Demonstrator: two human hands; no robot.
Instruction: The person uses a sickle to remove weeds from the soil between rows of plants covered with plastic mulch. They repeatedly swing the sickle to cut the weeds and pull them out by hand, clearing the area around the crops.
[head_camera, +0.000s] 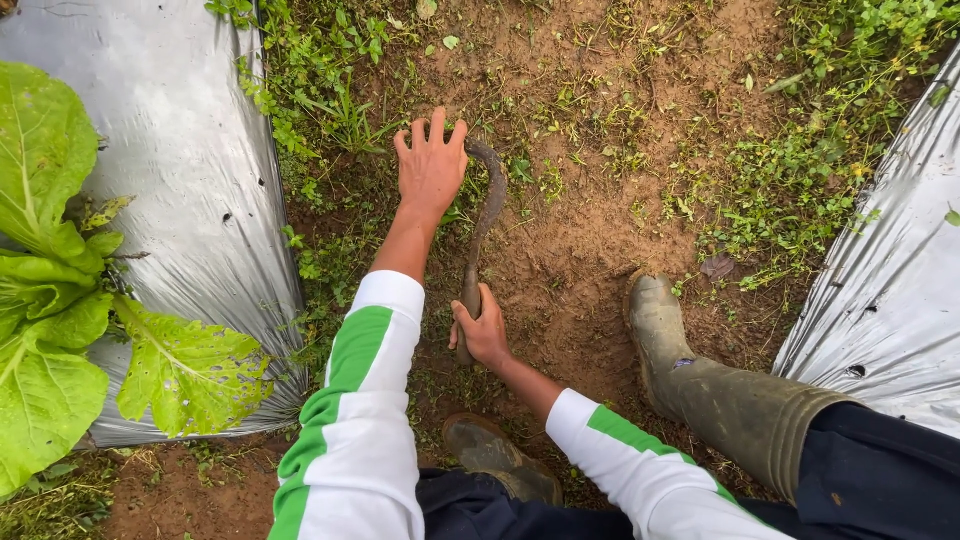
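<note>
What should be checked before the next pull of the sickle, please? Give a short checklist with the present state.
1. Right hand shut on sickle handle: ok.
2. Left hand away from the blade: not ok, it lies beside the curved tip.
3. Rubber boots off the blade's line: ok.
4. Leafy plant and plastic mulch apart from the blade: ok.
5. Left hand gripping weeds: cannot tell.

sickle (484, 225) tip behind left hand (431, 165), leafy plant (60, 290) cropped left
</note>
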